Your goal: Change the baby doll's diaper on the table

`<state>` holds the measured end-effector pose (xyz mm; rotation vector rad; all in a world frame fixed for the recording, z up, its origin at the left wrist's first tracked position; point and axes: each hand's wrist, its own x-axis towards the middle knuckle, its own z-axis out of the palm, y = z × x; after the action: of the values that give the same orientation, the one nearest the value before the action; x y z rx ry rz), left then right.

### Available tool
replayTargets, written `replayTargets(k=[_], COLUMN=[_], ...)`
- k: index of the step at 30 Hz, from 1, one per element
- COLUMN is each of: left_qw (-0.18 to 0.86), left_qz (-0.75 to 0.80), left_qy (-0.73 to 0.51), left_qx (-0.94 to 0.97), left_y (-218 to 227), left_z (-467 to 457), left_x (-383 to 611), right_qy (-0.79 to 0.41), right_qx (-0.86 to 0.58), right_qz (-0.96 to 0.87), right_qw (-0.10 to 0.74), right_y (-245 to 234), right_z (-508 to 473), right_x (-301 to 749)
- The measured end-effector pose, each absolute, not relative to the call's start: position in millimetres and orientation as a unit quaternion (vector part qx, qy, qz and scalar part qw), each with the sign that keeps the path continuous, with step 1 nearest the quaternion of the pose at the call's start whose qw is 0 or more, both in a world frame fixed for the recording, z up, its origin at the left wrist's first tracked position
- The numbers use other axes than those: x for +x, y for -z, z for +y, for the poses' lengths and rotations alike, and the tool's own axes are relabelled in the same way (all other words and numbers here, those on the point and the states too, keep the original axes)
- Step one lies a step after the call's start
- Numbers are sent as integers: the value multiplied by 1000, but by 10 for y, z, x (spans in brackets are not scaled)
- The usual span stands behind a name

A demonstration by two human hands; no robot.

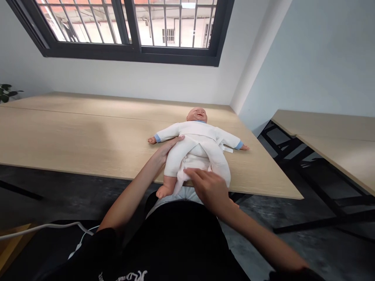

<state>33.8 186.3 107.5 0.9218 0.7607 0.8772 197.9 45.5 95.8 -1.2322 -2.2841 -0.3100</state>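
On its back at the table's near edge lies a baby doll (200, 134) in a white outfit with blue cuffs, its head pointing away from me. My left hand (168, 150) holds the doll's side at the hip, thumb on top and the other fingers mostly hidden. Between the doll's spread legs is a white, diaper-like cloth (197, 160), with a pale pinkish flap hanging over the edge. My right hand (210, 189) is over this cloth, fingers bent together and their tips at the flap; the thumb is hidden. One bare doll foot (165, 190) sticks out past the edge.
The light wooden table (88, 136) runs far left beneath a barred window (134, 48). A white tag (228, 149) shows beside the doll's hip. To the right, across a gap, stands another table (328, 128) with black legs. A white cable (52, 226) lies at lower left.
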Motion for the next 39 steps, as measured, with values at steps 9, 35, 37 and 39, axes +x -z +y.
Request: replayTargets(k=[9, 35, 37, 39], left_qw=[664, 186, 205, 217], left_qz=[347, 223, 135, 108], left_qy=[-494, -356, -255, -213], left_qx=[442, 888, 935, 946], left_y=[-739, -1348, -1325, -1242], left_z=[2275, 1410, 1429, 1562], left_x=[333, 365, 536, 690], right_qy=[-51, 13, 20, 22], right_qx=[-526, -602, -606, -612], right_qz=[-815, -768, -761, -751], right_qw=[236, 219, 234, 247], right_y=[-1981, -1276, -1262, -1250], right_z=[1556, 2426, 2430, 2440], right_x=[2156, 2412, 2409, 2417])
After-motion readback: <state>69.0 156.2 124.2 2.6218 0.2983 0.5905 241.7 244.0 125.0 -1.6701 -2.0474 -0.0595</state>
